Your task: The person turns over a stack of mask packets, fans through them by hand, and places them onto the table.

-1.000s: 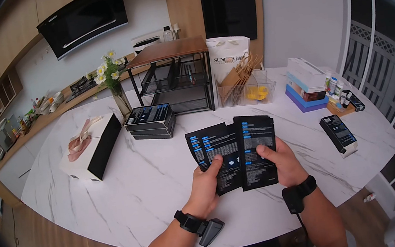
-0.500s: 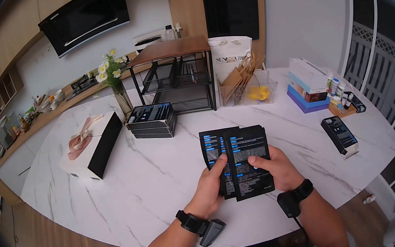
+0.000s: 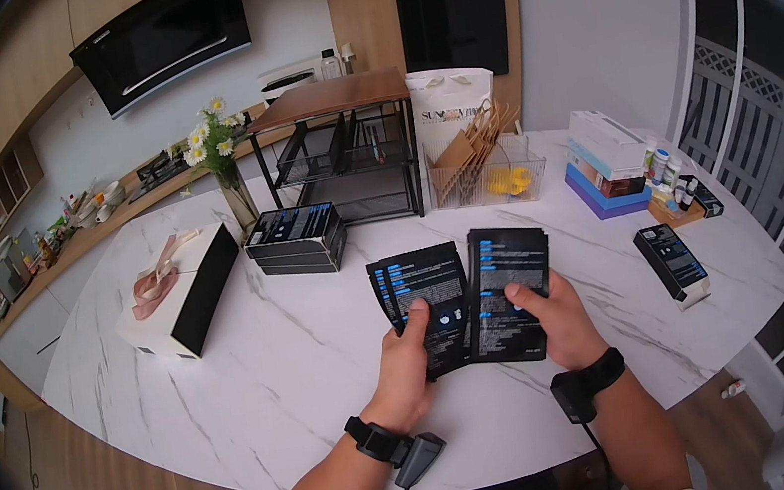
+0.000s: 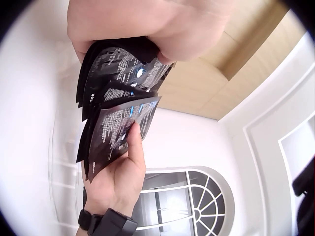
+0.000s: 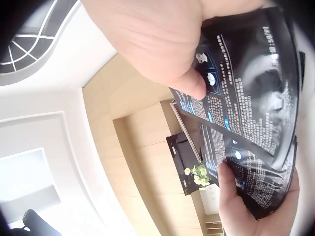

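Observation:
Several black sachets printed in white and blue are split between two hands above the marble table (image 3: 333, 394). The left hand (image 3: 401, 369) pinches a fanned bundle (image 3: 432, 279), its thumb flat on the printed front. A second bundle (image 3: 509, 259) is held by the right hand (image 3: 569, 325), thumb on top, fingers behind and hidden. The bundles' lower inner edges meet or overlap. In the left wrist view the right hand (image 4: 115, 182) grips its sachets (image 4: 110, 132) from below; in the right wrist view the left hand (image 5: 246, 211) holds its sachets (image 5: 261, 184) beside the others.
A stack of black boxes (image 3: 297, 243) and a white box with a ribbon (image 3: 181, 295) lie to the left. Behind stand a wire rack (image 3: 332, 103), a flower vase (image 3: 237, 191) and a clear bin (image 3: 484, 185). One black box (image 3: 672, 261) lies right, near stacked boxes (image 3: 609, 184).
Half a second ago the bundles overlapped closely; they have since spread apart, the left hand moving left and the right hand slightly right, both a little farther from the body.

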The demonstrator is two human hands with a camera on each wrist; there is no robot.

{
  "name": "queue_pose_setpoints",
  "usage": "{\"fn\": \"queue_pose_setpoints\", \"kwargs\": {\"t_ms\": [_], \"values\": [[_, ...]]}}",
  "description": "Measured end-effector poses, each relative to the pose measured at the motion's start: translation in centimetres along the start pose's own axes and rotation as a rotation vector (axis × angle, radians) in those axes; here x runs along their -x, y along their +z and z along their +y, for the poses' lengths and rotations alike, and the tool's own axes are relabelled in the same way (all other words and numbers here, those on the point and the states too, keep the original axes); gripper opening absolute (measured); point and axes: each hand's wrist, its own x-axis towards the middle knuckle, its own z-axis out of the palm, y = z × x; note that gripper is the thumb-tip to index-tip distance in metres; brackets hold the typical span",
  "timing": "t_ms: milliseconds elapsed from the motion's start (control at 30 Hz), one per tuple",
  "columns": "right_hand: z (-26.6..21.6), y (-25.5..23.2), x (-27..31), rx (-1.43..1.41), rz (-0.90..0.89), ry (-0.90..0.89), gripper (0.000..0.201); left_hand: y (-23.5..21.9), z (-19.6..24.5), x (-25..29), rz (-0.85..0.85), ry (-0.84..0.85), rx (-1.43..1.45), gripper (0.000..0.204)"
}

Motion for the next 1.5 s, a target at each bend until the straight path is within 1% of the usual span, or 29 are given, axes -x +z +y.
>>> {"fn": "queue_pose_setpoints", "kwargs": {"t_ms": [33,67,100,133,167,267,300,400,467,500,600,667,733,800,833,900,933,967,1000,1033,1067,1100,1167,1200,1233,1300,1333,1400,1500], "values": [[-0.4,0.0,0.0,0.0,0.0,0.0,0.035,0.0,0.1,0.0,0.025,0.03,-0.02,0.045],[-1.0,0.1,0.2,-0.019,0.024,-0.016,0.037,0.1,0.3,0.2,0.043,0.031,-0.002,0.04],[-1.4,0.1,0.3,-0.037,0.047,-0.032,0.039,0.2,0.4,0.3,0.042,0.031,-0.001,0.04],[-1.5,0.1,0.3,-0.05,0.005,-0.047,0.043,0.3,0.5,0.4,0.037,0.04,-0.01,0.037],[-1.4,0.1,0.2,-0.049,0.003,-0.047,0.043,0.4,0.5,0.5,0.032,0.05,-0.019,0.033],[-0.8,0.7,0.5,-0.042,-0.108,-0.022,0.044,0.4,0.4,0.4,0.058,0.043,-0.026,0.029],[-0.7,0.9,0.5,-0.042,-0.108,-0.021,0.044,0.3,0.4,0.4,0.059,0.043,-0.025,0.029],[-0.5,1.3,0.7,0.04,-0.175,0.045,0.046,0.3,0.4,0.4,0.031,0.033,-0.026,0.031],[-0.4,1.2,0.7,0.049,-0.189,0.048,0.045,0.4,0.6,0.5,-0.024,0.0,-0.039,0.034],[-0.3,1.2,0.7,0.058,-0.202,0.051,0.045,0.4,0.6,0.6,-0.023,0.0,-0.039,0.034],[-0.3,1.1,0.7,0.07,-0.207,0.068,0.042,0.5,0.6,0.6,-0.066,-0.044,-0.016,0.04],[-0.3,1.2,0.7,0.059,-0.215,0.081,0.04,0.3,0.1,0.4,-0.1,-0.073,-0.016,0.047],[-0.2,1.2,0.7,0.047,-0.223,0.095,0.038,0.2,-0.2,0.3,-0.113,-0.096,-0.024,0.049],[0.3,1.2,0.6,0.065,-0.184,0.093,0.036,0.2,-0.3,0.2,-0.127,-0.117,-0.032,0.051],[0.4,1.1,0.6,0.063,-0.183,0.093,0.036,0.2,-0.2,0.1,-0.133,-0.125,0.025,0.05],[0.4,1.0,0.4,0.058,-0.045,0.07,0.035,0.2,-0.3,0.0,-0.14,-0.134,0.08,0.049],[0.8,0.5,0.1,0.061,-0.012,0.001,0.034,0.0,-0.3,-0.1,-0.097,-0.105,0.078,0.049],[0.6,0.2,0.1,0.06,-0.009,0.001,0.034,-0.2,-0.3,-0.2,-0.054,-0.077,0.076,0.049],[0.2,-0.1,0.0,0.039,0.02,-0.004,0.034,-0.4,-0.2,-0.2,-0.046,-0.071,0.072,0.045],[-0.2,-0.2,-0.1,0.018,0.049,-0.011,0.033,-0.2,-0.1,-0.2,-0.048,-0.072,0.071,0.045],[-0.8,-0.1,0.0,-0.044,0.033,0.004,0.033,0.0,0.1,0.0,-0.002,-0.029,0.024,0.043],[-1.0,-0.1,0.1,-0.043,0.033,0.003,0.033,0.2,0.2,0.1,0.044,0.013,-0.023,0.041],[-1.3,-0.1,0.1,-0.143,-0.071,0.0,0.034,0.2,0.2,0.1,0.048,0.036,-0.034,0.039],[-1.4,0.0,0.4,-0.118,-0.111,0.014,0.036,0.2,0.2,0.2,0.053,0.056,-0.046,0.037],[-1.2,0.3,0.5,-0.117,-0.113,0.015,0.036,0.1,0.1,0.1,0.054,0.057,-0.045,0.037],[-0.7,1.1,0.8,-0.016,-0.17,0.041,0.037,-0.2,-0.1,0.0,0.036,0.066,-0.1,0.036],[-0.4,1.1,0.7,0.013,-0.193,0.053,0.039,-0.2,-0.1,0.1,0.037,0.065,-0.1,0.036],[-0.2,1.3,0.7,0.022,-0.196,0.065,0.038,0.1,0.2,0.5,-0.028,-0.007,-0.105,0.037],[-0.1,1.1,0.8,0.024,-0.191,0.082,0.037,0.6,0.4,0.7,-0.05,-0.052,-0.081,0.039]]}}
